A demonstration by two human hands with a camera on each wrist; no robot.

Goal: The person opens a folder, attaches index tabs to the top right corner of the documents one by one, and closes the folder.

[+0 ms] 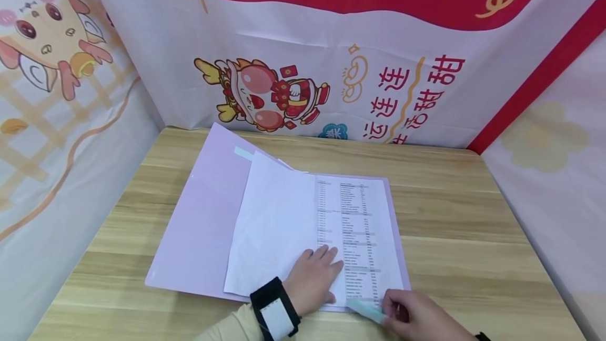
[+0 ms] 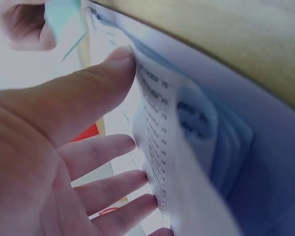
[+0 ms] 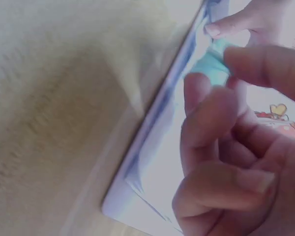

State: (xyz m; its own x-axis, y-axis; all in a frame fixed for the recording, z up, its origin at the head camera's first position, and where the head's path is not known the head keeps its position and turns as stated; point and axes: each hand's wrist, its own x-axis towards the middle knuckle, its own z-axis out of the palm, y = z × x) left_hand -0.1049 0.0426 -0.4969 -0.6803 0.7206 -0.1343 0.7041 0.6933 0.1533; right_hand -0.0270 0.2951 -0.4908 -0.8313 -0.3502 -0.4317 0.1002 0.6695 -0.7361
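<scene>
Head view: I am reading the slant of the pale teal strip (image 1: 365, 310) against the lower edge of the printed sheet (image 1: 352, 225). That angle, I am judging, is what the coming move is turning on.

Strip: lying at the sheet's near right part, its long axis running leftward and slightly away from the person. One end is sitting at the right hand (image 1: 414, 314); the free end is pointing in over the last printed rows. Whether it is touching the paper or hovering just above, I am not able to tell.

Right hand: nearer of the two, and in contact. Its fingertips are pinching the strip's outer end, the rest of the hand lying to the right of it, partly off the lilac folder (image 1: 196, 225). In the right wrist view other fingers are curling in below the pinch.

Left hand (image 1: 313, 280): fingers spreading apart, clasping nothing, resting about where the blank white page (image 1: 274, 209) is meeting the print. Its thumb is lying just left of the free end, apart from it in the head view. Left wrist camera is showing the paper bulging near that thumb, so I am judging the sheet may be springy there.
</scene>
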